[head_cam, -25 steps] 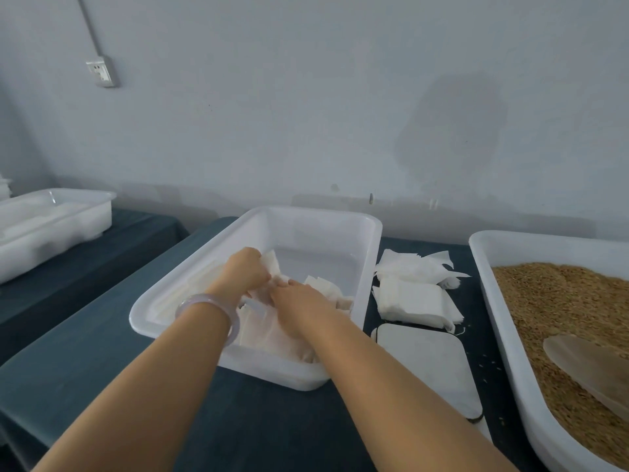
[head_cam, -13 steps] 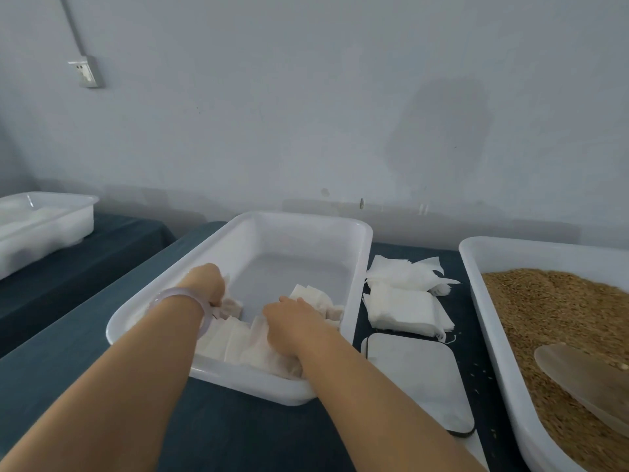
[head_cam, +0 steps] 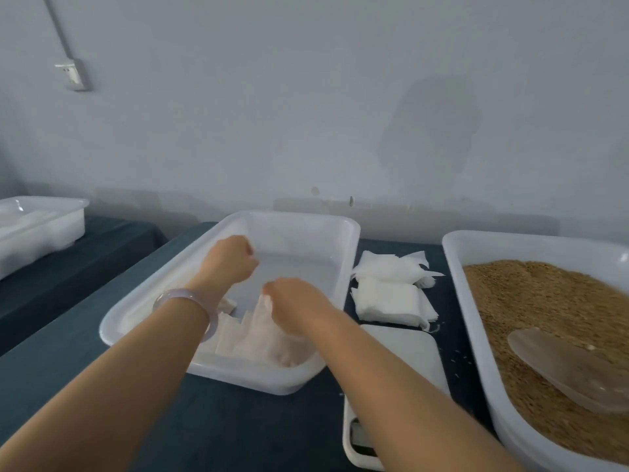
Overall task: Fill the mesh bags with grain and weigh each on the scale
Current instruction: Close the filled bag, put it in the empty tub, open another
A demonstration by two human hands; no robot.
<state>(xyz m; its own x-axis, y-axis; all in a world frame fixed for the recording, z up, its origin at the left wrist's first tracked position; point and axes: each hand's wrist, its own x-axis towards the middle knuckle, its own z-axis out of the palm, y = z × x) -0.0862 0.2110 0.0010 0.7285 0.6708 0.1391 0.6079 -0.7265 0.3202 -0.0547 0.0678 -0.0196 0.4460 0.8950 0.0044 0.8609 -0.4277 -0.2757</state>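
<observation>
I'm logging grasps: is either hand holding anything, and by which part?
The right hand pinches a mesh bag by its top edge. The left hand is curled; any hold is hidden.

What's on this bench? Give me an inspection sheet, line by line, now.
Surface: table under dark cloth.
Job's things: middle tray holds bags at its near end; flat bags stacked right of it; scale nearer, partly under the right forearm; grain tray at right with grain and a scoop lying in it.
Clutter: stray grains on the cloth by the scale.
Grippers: right hand pinches a bag by its top; left hand curled above the middle tray, contents hidden; bracelet on the left wrist.
Cables: conduit runs down the wall to a socket.
Surroundings: grey wall, stained; far tray on a second table at left.
</observation>
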